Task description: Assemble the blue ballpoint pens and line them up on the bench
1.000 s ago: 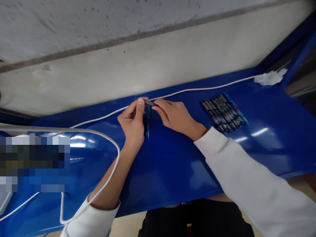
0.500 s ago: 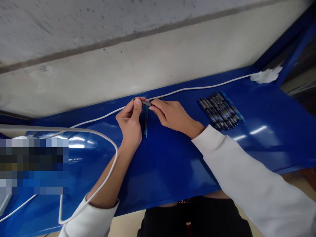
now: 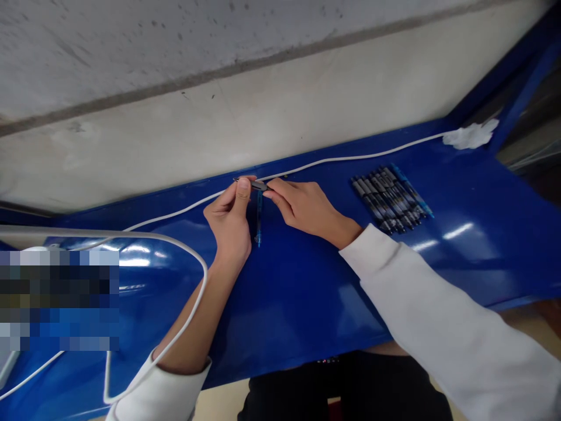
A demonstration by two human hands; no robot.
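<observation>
A dark grey pen (image 3: 258,185) is held nearly level between my two hands, above the back part of the blue table. My left hand (image 3: 231,219) pinches it between thumb and fingers, and a dark tip pokes out on the left. At the pen's other end, the thumb and forefinger of my right hand (image 3: 302,204) are closed on it; that end is hidden by the fingers. Below the held pen, a light blue pen (image 3: 259,225) lies on the table, partly covered by my left hand. To the right lies a row of several dark pens (image 3: 385,199) with a blue pen (image 3: 414,192) at its right end.
A white cable (image 3: 346,158) runs along the back of the blue table (image 3: 302,304) to a crumpled white plastic piece (image 3: 471,135). Another white cable (image 3: 205,275) loops over my left forearm. The wall (image 3: 263,128) rises behind. A blurred-out patch covers the left side.
Both hands keep their grip on the dark pen and have hardly moved. The pen appears slightly turned between the fingers. The whole view has shifted a little.
</observation>
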